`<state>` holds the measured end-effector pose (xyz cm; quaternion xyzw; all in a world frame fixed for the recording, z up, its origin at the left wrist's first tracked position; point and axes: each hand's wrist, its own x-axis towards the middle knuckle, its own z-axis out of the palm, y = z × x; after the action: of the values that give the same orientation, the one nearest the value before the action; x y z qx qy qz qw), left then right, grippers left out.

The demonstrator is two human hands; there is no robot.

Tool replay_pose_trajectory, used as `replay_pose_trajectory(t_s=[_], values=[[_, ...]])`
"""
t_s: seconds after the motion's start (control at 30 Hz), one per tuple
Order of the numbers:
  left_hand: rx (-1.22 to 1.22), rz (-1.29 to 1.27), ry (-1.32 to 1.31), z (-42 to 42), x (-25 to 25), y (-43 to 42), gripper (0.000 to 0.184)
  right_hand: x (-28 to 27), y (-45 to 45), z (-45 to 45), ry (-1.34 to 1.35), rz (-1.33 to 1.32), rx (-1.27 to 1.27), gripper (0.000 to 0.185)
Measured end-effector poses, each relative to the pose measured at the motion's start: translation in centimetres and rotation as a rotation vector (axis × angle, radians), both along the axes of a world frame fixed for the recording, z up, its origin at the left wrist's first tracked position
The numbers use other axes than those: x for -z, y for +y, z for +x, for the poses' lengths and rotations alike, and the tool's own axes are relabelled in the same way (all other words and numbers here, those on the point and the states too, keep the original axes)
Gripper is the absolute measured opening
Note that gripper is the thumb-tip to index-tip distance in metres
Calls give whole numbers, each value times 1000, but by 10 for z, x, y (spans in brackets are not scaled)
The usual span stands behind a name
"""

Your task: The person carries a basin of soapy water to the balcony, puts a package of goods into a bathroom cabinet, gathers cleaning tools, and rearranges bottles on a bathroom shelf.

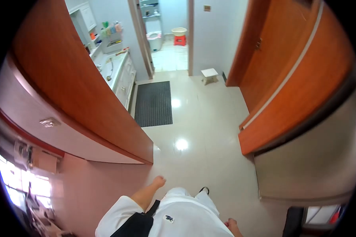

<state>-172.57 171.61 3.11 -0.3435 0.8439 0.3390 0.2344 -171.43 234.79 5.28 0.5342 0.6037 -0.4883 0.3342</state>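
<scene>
Reddish-brown wood faces the partition (106, 104), the thing nearest the left hand (159, 181); its lower end stands just ahead of that hand, apart from it. The left fingers look loosely curled with no object showing, though I cannot tell whether they enclose anything. The right hand (231, 224), near the beige panel (304, 170), is partly curled; its grip cannot be told either. Good footing seems the main care here: keep both elbows in between partition and panel, step flat on the glossy floor (209, 134), and mind the ribbed mat's (153, 103) edge and the low white stool (209, 73).
</scene>
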Motion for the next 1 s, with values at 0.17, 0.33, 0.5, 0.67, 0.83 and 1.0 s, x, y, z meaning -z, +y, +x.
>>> replay_pose_trajectory(t_s=[0.17, 0.33, 0.5, 0.67, 0.83, 1.0], values=[[-299, -84, -298, 28, -56, -23, 39, -30, -32, -315, 194, 88, -227, 17], [-353, 93, -526, -38, 6, -45, 39, -48, -146, -570, 391, 85, -431, 15], [-426, 160, -262, -223, 26, -98, 30, -27, -279, -688, 299, -68, -592, 14], [-367, -18, 172, -454, 9, -219, 41, -79, -409, -772, 199, -29, -753, 19], [-743, 162, 346, -619, -118, -342, 40, 22, -445, -900, 19, 42, -776, 18], [-802, -117, 153, -647, -57, -405, 40, 34, -560, -1063, -84, 49, -1029, 19]])
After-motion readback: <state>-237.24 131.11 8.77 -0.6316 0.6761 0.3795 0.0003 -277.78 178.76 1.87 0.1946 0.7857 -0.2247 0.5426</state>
